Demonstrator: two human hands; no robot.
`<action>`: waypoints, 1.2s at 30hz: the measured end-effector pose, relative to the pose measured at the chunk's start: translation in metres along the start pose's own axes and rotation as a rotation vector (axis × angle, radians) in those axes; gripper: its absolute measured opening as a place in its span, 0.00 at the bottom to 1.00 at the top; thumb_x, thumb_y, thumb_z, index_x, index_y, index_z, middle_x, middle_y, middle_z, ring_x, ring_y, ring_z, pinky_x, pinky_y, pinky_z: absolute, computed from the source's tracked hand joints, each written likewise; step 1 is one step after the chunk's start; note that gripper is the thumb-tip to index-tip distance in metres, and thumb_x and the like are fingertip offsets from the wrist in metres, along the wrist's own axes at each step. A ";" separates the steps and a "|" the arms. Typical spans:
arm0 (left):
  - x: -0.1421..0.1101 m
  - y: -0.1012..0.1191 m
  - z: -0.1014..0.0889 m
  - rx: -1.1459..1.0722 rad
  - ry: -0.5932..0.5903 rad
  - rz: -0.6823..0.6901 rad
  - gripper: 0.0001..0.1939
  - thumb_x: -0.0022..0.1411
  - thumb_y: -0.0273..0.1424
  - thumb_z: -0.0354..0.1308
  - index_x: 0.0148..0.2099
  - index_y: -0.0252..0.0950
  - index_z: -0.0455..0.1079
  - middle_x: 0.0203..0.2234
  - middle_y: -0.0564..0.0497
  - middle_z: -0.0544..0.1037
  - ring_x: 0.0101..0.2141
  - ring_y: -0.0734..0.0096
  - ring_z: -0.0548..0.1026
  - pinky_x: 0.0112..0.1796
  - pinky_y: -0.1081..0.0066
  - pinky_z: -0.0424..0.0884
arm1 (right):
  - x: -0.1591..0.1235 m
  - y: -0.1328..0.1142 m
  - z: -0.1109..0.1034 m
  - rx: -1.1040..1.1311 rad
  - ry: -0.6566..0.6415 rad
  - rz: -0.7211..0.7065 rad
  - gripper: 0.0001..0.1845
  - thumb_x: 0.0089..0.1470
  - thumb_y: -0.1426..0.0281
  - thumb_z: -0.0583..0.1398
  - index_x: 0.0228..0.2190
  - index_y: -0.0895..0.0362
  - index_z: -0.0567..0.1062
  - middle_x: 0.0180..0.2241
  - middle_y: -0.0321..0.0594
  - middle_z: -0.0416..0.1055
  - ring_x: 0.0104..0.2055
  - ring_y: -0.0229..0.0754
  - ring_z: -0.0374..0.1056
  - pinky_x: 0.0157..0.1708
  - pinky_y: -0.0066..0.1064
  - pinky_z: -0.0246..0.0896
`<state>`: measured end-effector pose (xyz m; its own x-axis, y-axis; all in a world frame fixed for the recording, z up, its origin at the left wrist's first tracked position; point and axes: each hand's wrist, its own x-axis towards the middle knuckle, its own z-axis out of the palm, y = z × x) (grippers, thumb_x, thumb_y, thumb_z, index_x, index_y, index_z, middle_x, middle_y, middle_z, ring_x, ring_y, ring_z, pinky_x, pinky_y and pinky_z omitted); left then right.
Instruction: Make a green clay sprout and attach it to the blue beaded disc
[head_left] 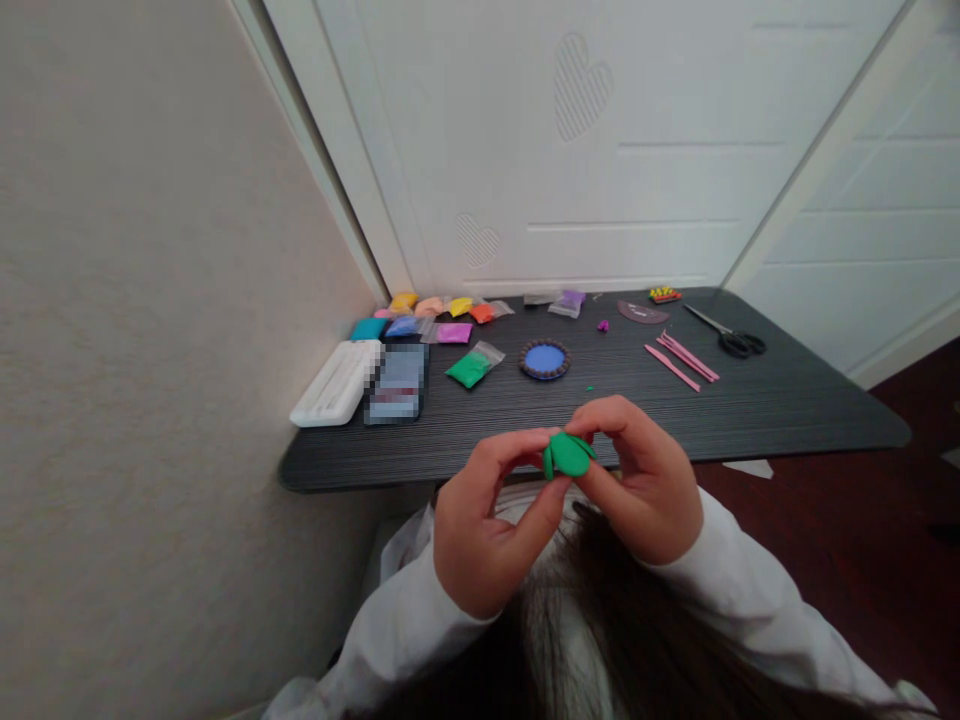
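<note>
Long dark hair (637,610) hangs nearest; just beyond, the left hand (495,525) and right hand (646,480) pinch a green clay-like piece with flaps (571,455) between thumbs and fingertips, at the black table's (480,430) near edge. Farther off lie a brown-rimmed round blue disc (544,360), a green-filled clear bag (470,368) left, slim pink tools (688,357) right.
</note>
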<state>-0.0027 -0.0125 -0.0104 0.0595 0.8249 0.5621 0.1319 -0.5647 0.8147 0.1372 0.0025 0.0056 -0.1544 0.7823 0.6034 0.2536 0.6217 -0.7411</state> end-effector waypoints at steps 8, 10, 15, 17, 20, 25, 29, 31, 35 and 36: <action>-0.002 -0.001 0.001 -0.014 0.032 0.111 0.23 0.46 0.16 0.56 0.44 0.39 0.65 0.40 0.48 0.71 0.42 0.64 0.69 0.43 0.63 0.68 | -0.004 0.002 0.005 0.116 0.079 0.026 0.09 0.45 0.75 0.58 0.32 0.53 0.67 0.31 0.37 0.64 0.35 0.39 0.62 0.35 0.34 0.59; -0.001 -0.001 0.001 0.005 0.039 0.146 0.22 0.45 0.16 0.56 0.44 0.38 0.66 0.40 0.47 0.71 0.42 0.63 0.69 0.43 0.62 0.68 | -0.005 0.001 0.006 0.139 0.082 0.048 0.09 0.46 0.75 0.57 0.33 0.53 0.66 0.31 0.37 0.64 0.34 0.39 0.62 0.35 0.35 0.60; 0.002 0.001 0.000 0.067 0.052 0.222 0.24 0.45 0.15 0.55 0.45 0.39 0.65 0.40 0.48 0.71 0.41 0.64 0.69 0.41 0.63 0.68 | -0.007 0.001 0.009 0.139 0.093 0.066 0.11 0.46 0.75 0.57 0.34 0.52 0.66 0.31 0.37 0.65 0.35 0.39 0.62 0.36 0.34 0.60; 0.002 0.001 0.000 0.094 0.054 0.245 0.25 0.44 0.14 0.55 0.45 0.38 0.65 0.40 0.48 0.71 0.41 0.65 0.69 0.40 0.64 0.69 | -0.007 0.001 0.010 0.130 0.093 0.058 0.12 0.45 0.76 0.57 0.34 0.51 0.66 0.31 0.37 0.65 0.36 0.39 0.62 0.36 0.34 0.59; 0.003 0.000 -0.001 0.139 0.066 0.276 0.25 0.43 0.13 0.55 0.45 0.37 0.65 0.39 0.48 0.71 0.40 0.66 0.69 0.40 0.65 0.69 | -0.007 0.000 0.011 0.125 0.081 0.047 0.13 0.46 0.76 0.57 0.35 0.51 0.67 0.31 0.36 0.65 0.36 0.39 0.62 0.36 0.34 0.59; 0.003 -0.002 0.000 0.181 0.122 0.317 0.26 0.43 0.12 0.55 0.45 0.36 0.65 0.37 0.49 0.72 0.39 0.67 0.70 0.39 0.65 0.69 | -0.007 0.000 0.012 0.123 0.076 0.045 0.11 0.46 0.76 0.57 0.34 0.52 0.67 0.31 0.37 0.65 0.35 0.39 0.62 0.36 0.34 0.60; 0.003 -0.001 0.002 0.154 0.154 0.315 0.26 0.43 0.12 0.55 0.44 0.38 0.64 0.37 0.50 0.73 0.38 0.67 0.71 0.38 0.65 0.70 | -0.008 -0.001 0.014 0.129 0.087 0.050 0.11 0.45 0.76 0.57 0.34 0.52 0.67 0.30 0.37 0.65 0.34 0.39 0.63 0.35 0.34 0.60; 0.004 0.000 0.003 0.139 0.167 0.310 0.25 0.43 0.12 0.55 0.43 0.38 0.65 0.37 0.50 0.73 0.38 0.67 0.71 0.38 0.64 0.70 | -0.008 -0.003 0.014 0.129 0.085 0.056 0.11 0.46 0.76 0.57 0.34 0.52 0.67 0.30 0.37 0.66 0.34 0.39 0.63 0.35 0.34 0.60; 0.003 0.002 0.003 0.126 0.179 0.302 0.22 0.45 0.14 0.55 0.42 0.38 0.65 0.36 0.50 0.73 0.38 0.68 0.71 0.38 0.65 0.70 | -0.008 -0.004 0.014 0.139 0.081 0.040 0.11 0.46 0.76 0.56 0.34 0.52 0.67 0.31 0.37 0.66 0.34 0.39 0.63 0.34 0.34 0.60; 0.003 0.002 0.003 0.140 0.183 0.301 0.21 0.45 0.14 0.55 0.42 0.38 0.66 0.37 0.51 0.73 0.38 0.68 0.71 0.38 0.65 0.70 | -0.008 -0.005 0.014 0.140 0.082 0.031 0.12 0.45 0.76 0.56 0.34 0.52 0.67 0.31 0.37 0.66 0.34 0.39 0.63 0.34 0.34 0.60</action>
<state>0.0003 -0.0113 -0.0072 -0.0598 0.5969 0.8001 0.2699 -0.7620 0.5887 0.1244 -0.0061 0.0002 -0.0687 0.7989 0.5975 0.1209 0.6012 -0.7899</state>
